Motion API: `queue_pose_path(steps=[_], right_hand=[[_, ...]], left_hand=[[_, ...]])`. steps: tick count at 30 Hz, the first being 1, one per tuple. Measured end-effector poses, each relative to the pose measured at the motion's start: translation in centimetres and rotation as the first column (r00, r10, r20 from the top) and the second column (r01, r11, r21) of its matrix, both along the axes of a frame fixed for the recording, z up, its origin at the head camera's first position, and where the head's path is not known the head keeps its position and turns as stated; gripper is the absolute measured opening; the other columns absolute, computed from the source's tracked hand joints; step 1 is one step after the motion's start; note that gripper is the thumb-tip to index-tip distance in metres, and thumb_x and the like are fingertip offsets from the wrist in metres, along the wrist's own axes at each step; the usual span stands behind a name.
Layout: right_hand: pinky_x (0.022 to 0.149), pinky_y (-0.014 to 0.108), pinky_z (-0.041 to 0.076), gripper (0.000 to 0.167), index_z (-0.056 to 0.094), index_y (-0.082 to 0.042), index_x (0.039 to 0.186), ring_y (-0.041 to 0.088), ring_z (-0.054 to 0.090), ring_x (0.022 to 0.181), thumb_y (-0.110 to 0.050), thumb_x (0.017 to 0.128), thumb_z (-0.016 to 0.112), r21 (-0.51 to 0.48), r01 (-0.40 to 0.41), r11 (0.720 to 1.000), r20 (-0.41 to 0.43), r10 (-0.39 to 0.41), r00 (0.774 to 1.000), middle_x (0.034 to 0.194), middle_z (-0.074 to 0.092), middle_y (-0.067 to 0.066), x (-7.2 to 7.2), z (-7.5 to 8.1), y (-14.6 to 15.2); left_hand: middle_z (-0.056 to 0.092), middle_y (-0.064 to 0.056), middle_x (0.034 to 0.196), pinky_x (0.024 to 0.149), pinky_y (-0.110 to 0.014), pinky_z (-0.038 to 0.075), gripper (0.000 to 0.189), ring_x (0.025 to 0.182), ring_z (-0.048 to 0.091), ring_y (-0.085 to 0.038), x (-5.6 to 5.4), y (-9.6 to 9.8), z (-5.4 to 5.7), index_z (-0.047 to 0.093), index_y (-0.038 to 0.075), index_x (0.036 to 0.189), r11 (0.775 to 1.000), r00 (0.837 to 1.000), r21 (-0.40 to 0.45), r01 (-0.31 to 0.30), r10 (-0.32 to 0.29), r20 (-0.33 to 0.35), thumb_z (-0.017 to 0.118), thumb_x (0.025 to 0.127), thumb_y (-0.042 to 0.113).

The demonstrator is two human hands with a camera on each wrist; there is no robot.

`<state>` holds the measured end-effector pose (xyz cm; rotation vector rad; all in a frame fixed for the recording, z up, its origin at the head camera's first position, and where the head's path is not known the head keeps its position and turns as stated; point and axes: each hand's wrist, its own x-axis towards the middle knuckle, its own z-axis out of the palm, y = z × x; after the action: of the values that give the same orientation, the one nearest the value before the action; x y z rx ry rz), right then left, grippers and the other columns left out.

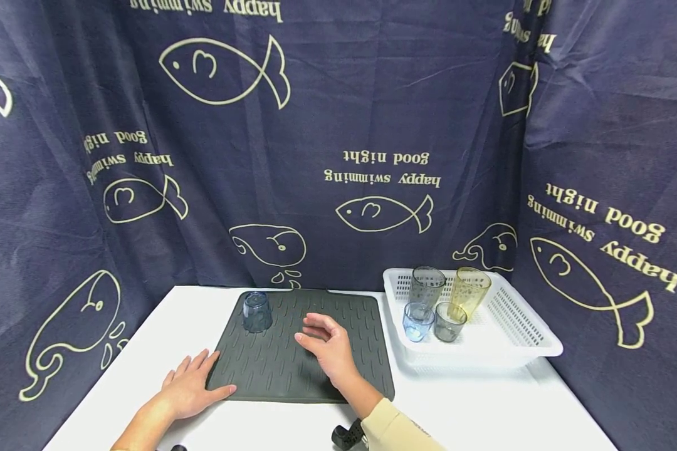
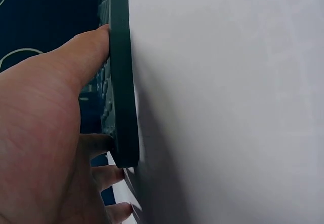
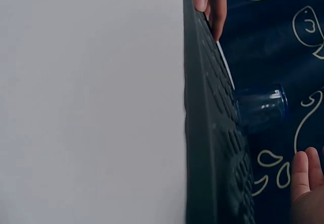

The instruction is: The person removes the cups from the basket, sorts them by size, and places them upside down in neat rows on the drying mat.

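Note:
A dark grey ribbed drying mat (image 1: pixel 271 373) lies on the white table. On its far left part a blue glass (image 1: pixel 257 313) stands with its wider end down. My left hand (image 1: pixel 188 388) rests at the mat's front left corner with fingers spread; in the left wrist view the thumb (image 2: pixel 88 51) touches the mat's edge. Above the middle of the mat hovers my right hand (image 1: pixel 330 351), fingers loosely bent and nothing held. It is to the right of the blue glass and apart from it, as the right wrist view also shows.
To the right of the mat stands a white plastic basket (image 1: pixel 485 358). It holds a tall grey glass (image 1: pixel 427 285), a tall yellow glass (image 1: pixel 471 291), a small blue glass (image 1: pixel 417 324) and a small grey glass (image 1: pixel 449 326). A dark blue curtain (image 1: pixel 316 125) surrounds the table.

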<state>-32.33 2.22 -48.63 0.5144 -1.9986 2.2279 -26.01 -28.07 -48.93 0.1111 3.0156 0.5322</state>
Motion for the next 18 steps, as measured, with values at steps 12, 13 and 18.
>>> queue_pose_path(steps=[12, 13, 18], right_hand=[[0.091, 0.026, 0.06, 0.047, 0.064, 0.0, 0.128, 0.025, 0.07, 0.114, -0.002, 0.084, 0.081, -0.038, 0.003, 0.999, -0.005, -0.003, 1.0, 0.125, 0.069, 0.014, 3.2, -0.6, 5.6], [0.091, 0.026, 0.06, 0.047, 0.064, 0.0, 0.128, 0.025, 0.07, 0.115, -0.002, 0.084, 0.081, -0.04, 0.004, 0.999, -0.004, -0.004, 1.0, 0.125, 0.069, 0.013, 3.5, -0.7, 6.0], [0.092, 0.025, 0.06, 0.048, 0.063, 0.001, 0.128, 0.026, 0.07, 0.116, 0.0, 0.084, 0.08, -0.042, 0.021, 0.999, 0.002, -0.021, 1.0, 0.123, 0.07, 0.008, 4.8, -0.5, 7.9]], left_hand=[[0.033, -0.037, 0.156, 0.105, -0.086, 0.022, 0.101, 0.139, 0.026, -0.071, 0.1, 0.1, -0.2, 0.04, -0.005, 0.152, 1.0, 1.0, -0.003, 0.007, -0.007, 0.0, 0.066, 0.088, 0.068], [0.033, -0.037, 0.156, 0.105, -0.086, 0.022, 0.101, 0.139, 0.026, -0.071, 0.1, 0.1, -0.2, 0.04, -0.005, 0.152, 1.0, 1.0, -0.004, 0.006, -0.006, 0.0, 0.066, 0.088, 0.068], [0.033, -0.037, 0.157, 0.105, -0.085, 0.022, 0.101, 0.139, 0.025, -0.071, 0.0, 0.0, -0.2, 0.039, -0.005, 0.152, 1.0, 1.0, -0.011, 0.004, -0.004, -0.002, 0.065, 0.088, 0.069]])
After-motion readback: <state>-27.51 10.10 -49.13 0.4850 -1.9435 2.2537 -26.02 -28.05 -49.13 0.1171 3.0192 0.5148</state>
